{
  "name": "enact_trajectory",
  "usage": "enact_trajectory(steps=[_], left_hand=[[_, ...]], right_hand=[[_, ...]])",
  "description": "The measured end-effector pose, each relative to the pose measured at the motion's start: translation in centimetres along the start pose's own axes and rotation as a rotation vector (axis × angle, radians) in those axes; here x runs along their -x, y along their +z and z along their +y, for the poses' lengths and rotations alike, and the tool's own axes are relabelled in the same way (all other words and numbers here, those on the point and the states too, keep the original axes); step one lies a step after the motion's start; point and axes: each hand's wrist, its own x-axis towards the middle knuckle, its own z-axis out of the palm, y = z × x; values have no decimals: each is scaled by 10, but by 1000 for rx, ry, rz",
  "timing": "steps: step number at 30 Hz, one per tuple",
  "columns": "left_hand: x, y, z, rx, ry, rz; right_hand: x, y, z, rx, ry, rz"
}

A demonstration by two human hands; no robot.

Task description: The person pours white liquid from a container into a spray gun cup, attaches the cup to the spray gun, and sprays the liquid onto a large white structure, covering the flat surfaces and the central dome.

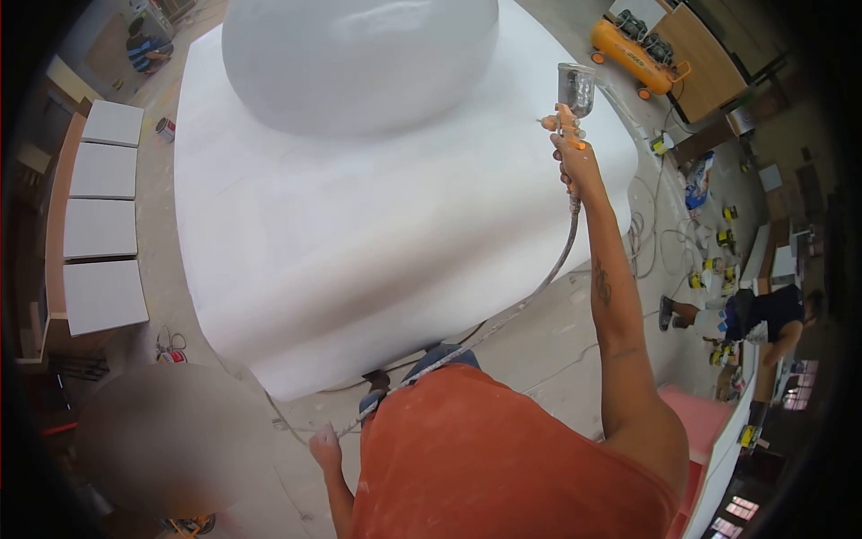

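Note:
My right hand (575,162) grips an orange spray gun (564,121) with a metal cup (576,88) on top, held out at the right edge of a large smooth white curved form (296,234). From the gun's handle an air hose (530,298) hangs down and runs across my waist. Low at my left side, my left hand (327,440) is closed around that hose. A rounded grey dome (359,63) rises from the far part of the white form. Soft brownish shading crosses the form's near side.
White panels (101,226) stand in a row at the left. An orange air compressor (633,61) is at the upper right. Several cans (697,280) and hoses lie on the floor at the right. One person (774,314) stands there; another (148,49) crouches far left.

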Motion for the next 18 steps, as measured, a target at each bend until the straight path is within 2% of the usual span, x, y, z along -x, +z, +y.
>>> enact_trajectory(steps=[2, 4, 7, 9, 11, 13, 15, 18], left_hand=[[1, -12, -6, 64, -37, -2], [7, -20, -21, 99, -121, -98], [20, -22, -25, 175, -85, -32], [26, -11, -26, 135, -22, -14], [37, -3, -28, 92, 31, 0], [51, 5, -19, 137, -75, -52], [64, 7, -10, 112, -85, -22], [75, 10, 4, 105, -90, 78]], right_hand=[[-3, 6, 4, 3, -44, 49], [-3, 10, 6, 39, -71, 64], [-15, 16, 21, 124, -120, 122], [-37, 18, 38, 343, -331, 327], [-44, 20, 44, 380, -383, 345], [-49, 8, 43, 417, -429, 358], [-13, 7, 21, 195, -183, 131], [7, -2, 17, 75, -114, -39]])
